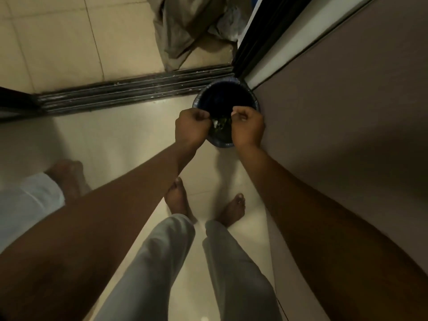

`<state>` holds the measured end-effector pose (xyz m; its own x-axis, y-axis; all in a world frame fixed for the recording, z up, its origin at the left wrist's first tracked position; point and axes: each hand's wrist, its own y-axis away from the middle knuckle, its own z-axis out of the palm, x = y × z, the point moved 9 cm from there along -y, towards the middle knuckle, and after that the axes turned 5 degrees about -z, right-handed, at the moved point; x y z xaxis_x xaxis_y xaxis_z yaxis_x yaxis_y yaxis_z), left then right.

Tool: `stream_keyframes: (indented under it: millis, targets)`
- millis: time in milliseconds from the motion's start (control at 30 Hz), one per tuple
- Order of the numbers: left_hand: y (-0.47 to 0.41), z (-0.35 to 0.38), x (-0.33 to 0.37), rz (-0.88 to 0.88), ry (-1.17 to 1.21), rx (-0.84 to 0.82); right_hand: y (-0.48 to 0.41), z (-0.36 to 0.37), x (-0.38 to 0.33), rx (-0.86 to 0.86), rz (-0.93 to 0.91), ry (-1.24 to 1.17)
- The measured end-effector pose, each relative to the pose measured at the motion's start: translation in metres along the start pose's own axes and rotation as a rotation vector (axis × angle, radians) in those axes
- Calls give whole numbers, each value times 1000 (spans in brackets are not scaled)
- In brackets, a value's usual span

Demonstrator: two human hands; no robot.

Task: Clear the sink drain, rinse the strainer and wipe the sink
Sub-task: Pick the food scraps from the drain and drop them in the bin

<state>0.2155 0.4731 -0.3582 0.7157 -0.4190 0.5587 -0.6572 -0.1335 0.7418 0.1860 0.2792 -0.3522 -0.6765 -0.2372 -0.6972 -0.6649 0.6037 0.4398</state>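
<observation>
Below, strainer (220,125) between both hands' fingers (205,117), over dark bin (225,93).

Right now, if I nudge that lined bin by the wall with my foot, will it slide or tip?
The bin looks small and mostly empty, so probably light and easy to slide on the glossy floor. The wall beside it should stop tipping that way. Its loose liner may shift.
</observation>
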Motion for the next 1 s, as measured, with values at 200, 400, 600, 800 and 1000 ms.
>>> stream_keyframes:
  millis: [200,400,600,800,1000]
  targets:
    - [115,-55,70,167,39,-19,97,-77,-84,86,-31,-260]
    - [253,-104,157,371,33,-92,200,-191,-174,87,-126,-512]
    - [369,-116,223,545,-4,-200,283,-305,-218,122,-208,-552]
    - [449,-89,260,652,-38,-323,326,-400,-212,259,-261,-568]
    - [503,-23,281,706,-87,-479,326,-477,-167,398,-237,-589]
